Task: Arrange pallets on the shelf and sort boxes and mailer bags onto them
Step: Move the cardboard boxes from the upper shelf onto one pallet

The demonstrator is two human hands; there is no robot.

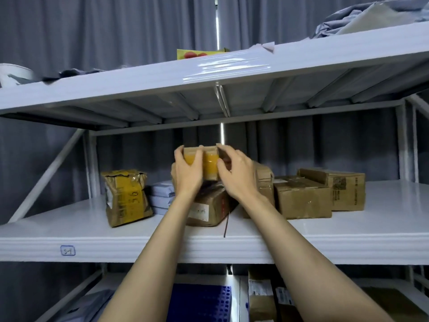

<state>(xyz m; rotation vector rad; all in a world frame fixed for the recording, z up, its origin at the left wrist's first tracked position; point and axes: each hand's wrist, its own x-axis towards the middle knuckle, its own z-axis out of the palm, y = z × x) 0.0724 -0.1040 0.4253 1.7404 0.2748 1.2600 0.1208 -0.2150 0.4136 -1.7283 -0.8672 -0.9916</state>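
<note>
Both my hands hold a small cardboard box with yellow tape above the middle shelf. My left hand grips its left side and my right hand grips its right side. The box sits over a larger brown box with a white label. Left of it stands a crumpled box with a yellow label, and grey mailer bags lie stacked behind. To the right rest two more brown boxes. A blue pallet lies on the lower shelf.
The upper shelf overhangs close above, carrying grey bags and a yellow packet. Taped boxes stand on the lower shelf beside the pallet. Diagonal braces and uprights frame both shelf ends. Grey curtains hang behind.
</note>
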